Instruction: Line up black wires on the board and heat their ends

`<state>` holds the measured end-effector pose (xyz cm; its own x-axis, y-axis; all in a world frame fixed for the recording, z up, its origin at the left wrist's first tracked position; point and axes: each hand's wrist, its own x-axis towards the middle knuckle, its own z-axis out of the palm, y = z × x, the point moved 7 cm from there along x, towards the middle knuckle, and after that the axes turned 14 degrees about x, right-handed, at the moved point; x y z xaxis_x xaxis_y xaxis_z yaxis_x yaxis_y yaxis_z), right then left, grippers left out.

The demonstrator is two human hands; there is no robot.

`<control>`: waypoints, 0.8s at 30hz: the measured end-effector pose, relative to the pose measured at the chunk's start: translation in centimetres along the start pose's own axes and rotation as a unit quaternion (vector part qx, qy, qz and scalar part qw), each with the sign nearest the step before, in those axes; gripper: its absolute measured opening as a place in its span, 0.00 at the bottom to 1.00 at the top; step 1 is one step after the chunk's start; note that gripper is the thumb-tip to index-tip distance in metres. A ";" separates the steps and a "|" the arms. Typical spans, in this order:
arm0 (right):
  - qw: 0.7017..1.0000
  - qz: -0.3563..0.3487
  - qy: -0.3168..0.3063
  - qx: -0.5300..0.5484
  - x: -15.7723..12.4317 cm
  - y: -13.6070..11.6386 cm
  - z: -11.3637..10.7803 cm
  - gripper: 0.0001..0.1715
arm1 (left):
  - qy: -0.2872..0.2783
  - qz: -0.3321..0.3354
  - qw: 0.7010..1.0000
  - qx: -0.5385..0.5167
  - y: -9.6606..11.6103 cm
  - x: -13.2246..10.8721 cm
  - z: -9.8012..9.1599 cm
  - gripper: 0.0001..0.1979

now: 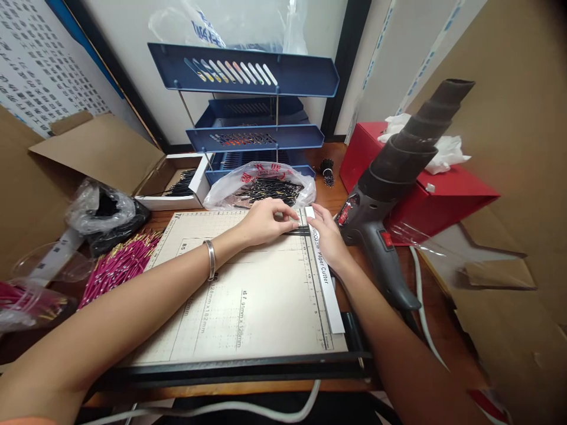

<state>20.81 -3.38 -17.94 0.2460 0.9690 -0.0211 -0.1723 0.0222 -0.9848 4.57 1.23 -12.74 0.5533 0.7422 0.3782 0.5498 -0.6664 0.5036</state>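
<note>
A paper cutter board (266, 295) with printed grid lines lies in front of me, a white strip (325, 277) along its right edge. Near the board's top right, several thin black pieces (299, 231) lie across the ruler marks. My left hand (270, 221) is pinched at their left end, with a silver bangle on the wrist. On the right, my right hand (326, 236) rests at the white strip's upper end, fingers bent over it and beside the black pieces; whether it grips anything is hidden.
A heat gun (385, 195) stands right of the board, before a red tissue box (452, 195). Behind are a bag of black pieces (270, 190) and a blue rack (248, 74). Magenta pieces (119, 265) and an open white box (170, 200) lie left.
</note>
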 end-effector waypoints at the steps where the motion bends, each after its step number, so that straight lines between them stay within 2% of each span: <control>1: 1.000 0.008 -0.011 0.006 0.0 0.0 0.2 0.39 | -0.007 0.003 1.000 0.005 -0.1 0.1 0.2 0.05; 6: 0.999 0.015 -0.016 0.025 0.7 -0.7 0.9 0.46 | -0.036 0.014 0.999 -0.008 -0.6 0.2 0.6 0.06; 12: 0.999 0.016 -0.041 -0.005 1.8 -0.8 1.2 0.41 | -0.024 0.082 0.994 0.068 -0.6 0.0 -0.5 0.09; 18: 0.997 0.031 -0.051 0.039 1.4 -0.4 1.0 0.41 | -0.036 0.044 0.991 0.119 -1.1 -0.3 -1.1 0.09; 24: 0.995 0.045 -0.025 0.083 1.2 -0.6 1.2 0.41 | -0.045 0.032 0.992 0.110 -0.9 -0.9 -1.4 0.09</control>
<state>20.10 -1.94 -17.14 0.1759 0.9798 -0.0954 -0.3475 -0.0289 -0.9372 2.75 1.25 -12.47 0.6395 0.6957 0.3271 0.6301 -0.7181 0.2955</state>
